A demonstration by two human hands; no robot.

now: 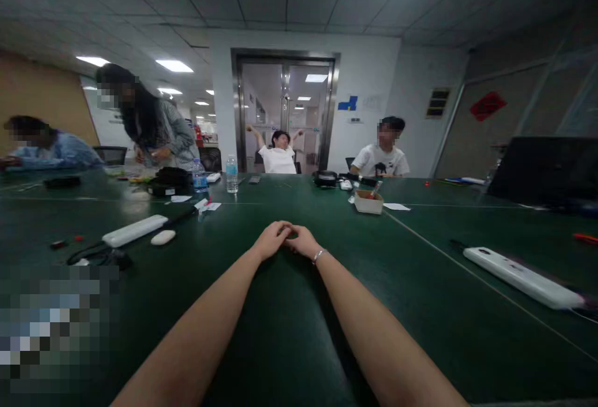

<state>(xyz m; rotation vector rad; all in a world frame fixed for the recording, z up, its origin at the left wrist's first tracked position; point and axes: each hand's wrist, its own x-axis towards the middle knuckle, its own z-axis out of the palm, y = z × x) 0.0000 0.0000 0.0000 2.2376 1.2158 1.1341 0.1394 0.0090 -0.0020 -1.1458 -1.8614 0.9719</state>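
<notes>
Bare forearms [210, 313] are spanning the smooth green table [280, 344] | left hand [270, 241] and right hand [304, 242] are meeting on it, short of the pale box [369, 205], curved fingers [280, 227] touching across, clamping nothing visible | nothing is being worked, no progress showing | glossy white power strip [521, 276] is lying right of box | clear plastic bottle [232, 176] is standing left of box

Brings the left hand [271, 242] and right hand [303, 243] together at the fingers [282, 225] over the dark green tabletop [289, 344]. Wears a bracelet [318, 256] on the right wrist. Has a white power strip [135, 230] and a rounded white object [163, 237] to the left, a second power strip [523, 276] to the right. Faces two water bottles [232, 176], a small box [369, 204] and, beyond, two people in white shirts [279, 161].
</notes>
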